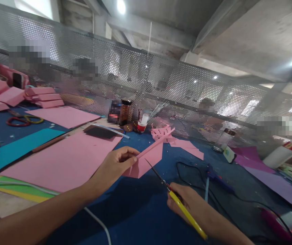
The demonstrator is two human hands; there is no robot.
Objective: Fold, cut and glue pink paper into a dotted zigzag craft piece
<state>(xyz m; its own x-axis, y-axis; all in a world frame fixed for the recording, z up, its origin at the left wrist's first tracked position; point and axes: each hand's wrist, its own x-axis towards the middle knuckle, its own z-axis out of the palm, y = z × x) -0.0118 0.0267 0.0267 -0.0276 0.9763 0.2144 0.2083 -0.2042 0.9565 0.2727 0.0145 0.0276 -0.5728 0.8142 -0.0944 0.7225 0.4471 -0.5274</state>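
Workshop: perforated metal screen at the back, blue-covered counter [135,211] in front of it.

Left hand [117,164]: closed, thumb and fingers pinching the near corner of a pink piece [148,162]. The piece is held up off the counter, about mid-frame, with a narrow strip of it running up and to the right.

Right hand [186,202]: closed around the yellow handle of the scissors [178,201]. The blades point up-left and the tip meets the lower edge of the pink piece. Cannot tell if the blades are parted.

On the counter:
- Left of the hands, a large pink sheet [64,160] lies flat, with a teal sheet [15,148] beside it.
- Pink boxes [43,97] are stacked far left.
- Behind the piece are pink scraps [165,134] and a red cup [141,126].
- Right of the hands is a blue glue gun [214,177] with a black cable [186,170] looping near it.
- A purple sheet [276,180] lies further right.

Other people sit beyond the screen, blurred.
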